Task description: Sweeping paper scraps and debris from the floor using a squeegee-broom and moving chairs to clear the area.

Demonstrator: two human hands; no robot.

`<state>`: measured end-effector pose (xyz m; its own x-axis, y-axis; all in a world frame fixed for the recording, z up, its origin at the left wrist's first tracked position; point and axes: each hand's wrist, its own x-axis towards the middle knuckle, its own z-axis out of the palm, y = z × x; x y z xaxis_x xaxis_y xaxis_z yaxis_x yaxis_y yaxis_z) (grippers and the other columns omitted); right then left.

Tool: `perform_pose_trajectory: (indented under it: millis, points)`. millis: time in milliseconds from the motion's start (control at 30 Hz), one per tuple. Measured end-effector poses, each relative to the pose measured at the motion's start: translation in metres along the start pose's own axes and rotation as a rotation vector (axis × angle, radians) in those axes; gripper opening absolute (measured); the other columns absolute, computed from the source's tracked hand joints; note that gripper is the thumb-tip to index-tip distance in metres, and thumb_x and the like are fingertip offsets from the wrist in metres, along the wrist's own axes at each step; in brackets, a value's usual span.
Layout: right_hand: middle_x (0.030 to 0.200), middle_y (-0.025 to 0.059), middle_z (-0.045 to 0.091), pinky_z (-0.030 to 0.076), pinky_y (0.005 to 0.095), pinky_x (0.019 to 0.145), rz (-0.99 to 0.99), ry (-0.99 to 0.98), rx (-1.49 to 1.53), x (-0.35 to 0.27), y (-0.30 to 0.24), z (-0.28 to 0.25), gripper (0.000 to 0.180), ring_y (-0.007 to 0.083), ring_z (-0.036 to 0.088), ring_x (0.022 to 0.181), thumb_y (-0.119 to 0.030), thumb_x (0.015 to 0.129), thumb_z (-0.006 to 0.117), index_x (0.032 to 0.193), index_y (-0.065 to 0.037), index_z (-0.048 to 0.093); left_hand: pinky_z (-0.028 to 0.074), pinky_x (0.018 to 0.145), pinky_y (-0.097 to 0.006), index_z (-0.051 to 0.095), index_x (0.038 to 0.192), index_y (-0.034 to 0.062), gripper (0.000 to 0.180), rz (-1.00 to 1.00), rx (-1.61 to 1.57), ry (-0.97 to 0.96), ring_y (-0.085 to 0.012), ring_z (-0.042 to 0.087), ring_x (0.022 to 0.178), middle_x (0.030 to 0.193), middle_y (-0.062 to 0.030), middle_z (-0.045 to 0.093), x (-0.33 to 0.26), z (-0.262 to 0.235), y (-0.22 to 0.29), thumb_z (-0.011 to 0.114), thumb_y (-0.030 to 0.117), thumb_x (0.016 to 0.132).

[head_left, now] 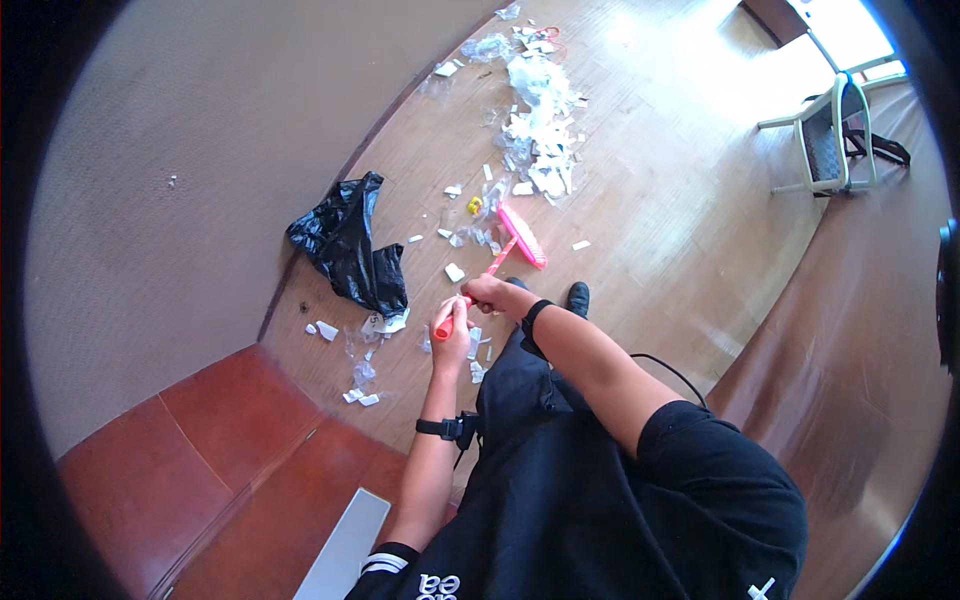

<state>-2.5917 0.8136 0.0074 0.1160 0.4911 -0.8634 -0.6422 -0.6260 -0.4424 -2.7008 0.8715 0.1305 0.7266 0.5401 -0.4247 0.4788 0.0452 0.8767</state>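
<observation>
Hands grip the pink broom (505, 252): left hand (452, 338) wraps the handle's end, right hand (487, 291) clasps higher.

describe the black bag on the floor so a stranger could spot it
Follow the wooden floor to the beige wall. There lies a crumpled black plastic bag, left of the pink broom; it is the only dark thing among white scraps.

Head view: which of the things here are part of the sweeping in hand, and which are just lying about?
In hand:
- pink broom, gripped by left hand and right hand
- white paper scraps strewn on the wooden floor
- black rubbish bag by the wall

Lying about:
- white chair
- black cable
</observation>
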Motion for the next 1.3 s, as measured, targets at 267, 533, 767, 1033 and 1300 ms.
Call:
perform_pose_trajectory:
  millis: [267,533,767,1033,1300]
  points:
    - [0.059,0.0068,0.054,0.039,0.0333,0.04,-0.431,-0.208,-0.304,0.001,-0.016,0.009,0.015,0.0163,0.053,0.047,-0.018,0.076,0.056,0.069,-0.005,0.059,0.046,0.068,-0.033,0.057,0.076,-0.0005,0.016,0.432,0.301,0.005,-0.0278,0.058,0.077,0.084,-0.0149,0.057,0.004,-0.005,0.042,0.056,0.011,0.087]
    - [0.082,0.0134,0.066,0.05,0.0364,0.066,-0.631,0.052,-0.879,-0.071,0.036,-0.072,0.024,0.0288,0.063,0.077,-0.024,0.069,0.064,0.086,-0.006,0.066,0.048,0.061,-0.041,0.054,0.07,0.0069,0.035,0.493,0.551,-0.601,-0.0326,0.06,0.07,0.072,-0.0113,0.057,-0.023,0.053,0.096,0.073,0.037,0.073]
    - [0.075,0.0139,0.065,0.049,0.0352,0.059,0.075,0.459,-0.369,-0.147,0.066,-0.102,0.023,0.0209,0.063,0.068,-0.021,0.068,0.063,0.073,0.001,0.066,0.049,0.072,-0.04,0.058,0.081,0.0051,0.032,0.622,0.379,-0.983,-0.0334,0.06,0.084,0.091,-0.0132,0.057,-0.042,0.09,0.071,0.066,0.035,0.079]
    - [0.079,0.0196,0.065,0.051,0.0374,0.062,0.044,0.456,-0.784,-0.186,0.068,-0.145,0.029,0.0258,0.064,0.072,-0.021,0.068,0.062,0.075,0.006,0.064,0.046,0.087,-0.04,0.057,0.098,0.0048,0.027,0.732,0.407,-1.147,-0.0323,0.057,0.1,0.117,-0.0117,0.055,-0.027,0.11,0.081,0.06,0.027,0.084]
    - [0.076,0.0166,0.063,0.049,0.038,0.056,0.131,0.573,-0.504,-0.169,0.072,-0.169,0.025,0.0237,0.062,0.067,-0.019,0.068,0.061,0.074,0.006,0.062,0.048,0.076,-0.044,0.053,0.094,0.0055,0.023,0.71,0.338,-1.046,-0.0342,0.06,0.088,0.099,-0.0122,0.056,-0.022,0.126,0.072,0.058,0.026,0.085]
